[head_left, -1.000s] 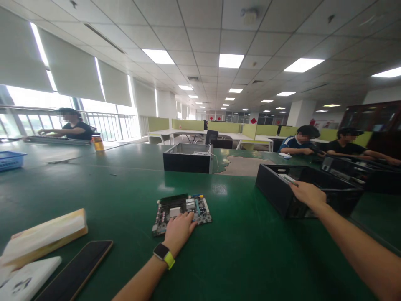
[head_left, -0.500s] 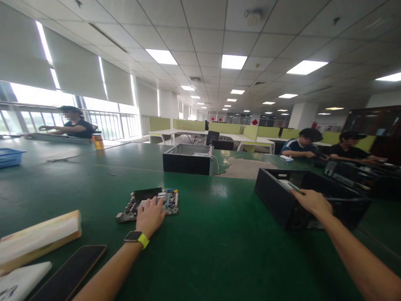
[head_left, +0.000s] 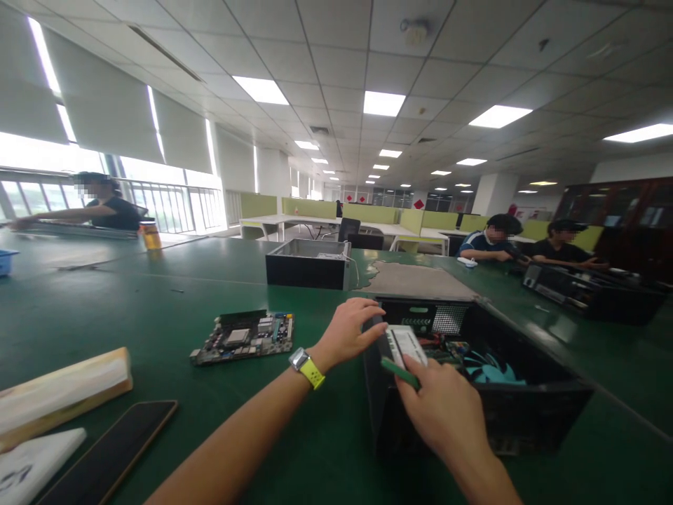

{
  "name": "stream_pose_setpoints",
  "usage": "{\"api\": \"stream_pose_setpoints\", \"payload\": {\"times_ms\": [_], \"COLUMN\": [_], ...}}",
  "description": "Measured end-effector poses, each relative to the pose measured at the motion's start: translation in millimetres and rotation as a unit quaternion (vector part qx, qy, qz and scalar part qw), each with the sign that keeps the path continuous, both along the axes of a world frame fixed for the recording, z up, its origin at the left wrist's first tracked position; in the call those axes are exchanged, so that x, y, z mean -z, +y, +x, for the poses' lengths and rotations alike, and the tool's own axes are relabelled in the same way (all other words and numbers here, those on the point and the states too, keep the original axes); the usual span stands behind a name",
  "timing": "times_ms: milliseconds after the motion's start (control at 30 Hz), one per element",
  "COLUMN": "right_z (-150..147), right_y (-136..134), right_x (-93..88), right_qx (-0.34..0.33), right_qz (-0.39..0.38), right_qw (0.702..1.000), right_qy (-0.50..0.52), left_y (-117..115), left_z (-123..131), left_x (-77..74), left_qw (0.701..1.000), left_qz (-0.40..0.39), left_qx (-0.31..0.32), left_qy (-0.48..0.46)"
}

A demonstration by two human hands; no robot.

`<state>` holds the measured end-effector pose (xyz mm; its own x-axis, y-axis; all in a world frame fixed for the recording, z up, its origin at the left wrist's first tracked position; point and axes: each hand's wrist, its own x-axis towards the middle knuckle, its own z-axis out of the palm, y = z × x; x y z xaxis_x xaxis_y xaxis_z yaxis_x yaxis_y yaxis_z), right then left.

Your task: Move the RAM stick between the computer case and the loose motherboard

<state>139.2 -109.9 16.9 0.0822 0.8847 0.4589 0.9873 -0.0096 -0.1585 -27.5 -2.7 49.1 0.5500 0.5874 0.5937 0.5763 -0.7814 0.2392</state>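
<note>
— Which stage is this looking like?
— Judging by the hands, a part is being brought over the open computer case (head_left: 526,421), which is lying on the green table (head_left: 158,308). Nothing is being seated yet.
— What is the right hand (head_left: 446,414) doing?
— Fingers are curling in and pinching a thin green card (head_left: 406,344) with a white label, holding it just above the case's near rim.
— And the left hand (head_left: 347,331)?
— It is lying loosely spread, gripping nothing, with its fingertips resting at the rim, just beside the card.
— What is the next move calling for?
— As I read it, lining the card up with its place inside and keeping clear of the blue fan (head_left: 494,370). I cannot tell where the slot is.
— Anything else near?
— A circuit board (head_left: 245,338) is lying flat to the left, apart from both hands.
</note>
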Motion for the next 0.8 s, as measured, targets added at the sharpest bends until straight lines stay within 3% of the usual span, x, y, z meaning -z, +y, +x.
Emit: {"api": "stream_pose_setpoints", "payload": {"times_ms": [167, 267, 367, 433, 500, 533, 600, 667, 800], "right_z": [-80.7, -91.9, -57.8, -16.3, 26.5, 44.3, 66.7, 70.3, 48.0], "right_y": [-37.3, -45.9, -42.0, -26.1, 1.3, 17.8, 51.4, 78.7, 100.4], "right_x": [4.4, -0.3, -35.2, -67.4, -90.8, -95.7, -89.7, -67.4, -13.4], "right_qx": [-0.082, -0.193, -0.314, -0.355, -0.334, -0.300, -0.210, -0.151, -0.170], "right_qz": [-0.086, -0.103, -0.146, -0.253, -0.389, -0.416, -0.386, -0.336, -0.301], "right_qw": [0.992, 0.976, 0.938, 0.900, 0.857, 0.857, 0.898, 0.921, 0.916], "right_qy": [-0.033, -0.021, 0.006, 0.035, 0.056, 0.045, -0.035, -0.124, -0.203], "left_y": [4.8, 9.4, 10.0, 9.5, 10.5, 11.8, 16.3, 22.0, 29.9], "left_z": [21.0, 35.2, 49.6, 58.6, 66.9, 70.7, 77.7, 83.2, 87.7], "left_x": [-31.2, -40.5, -38.3, -28.5, -12.8, -3.6, 15.2, 31.9, 53.3], "left_qw": [0.997, 0.987, 0.969, 0.949, 0.917, 0.898, 0.859, 0.829, 0.790], "left_qz": [0.013, -0.028, -0.071, -0.093, -0.148, -0.184, -0.253, -0.299, -0.333], "left_qx": [0.055, 0.083, 0.064, 0.035, 0.023, 0.025, 0.042, 0.059, 0.083], "left_qy": [0.053, 0.131, 0.228, 0.298, 0.369, 0.399, 0.443, 0.469, 0.508]}}
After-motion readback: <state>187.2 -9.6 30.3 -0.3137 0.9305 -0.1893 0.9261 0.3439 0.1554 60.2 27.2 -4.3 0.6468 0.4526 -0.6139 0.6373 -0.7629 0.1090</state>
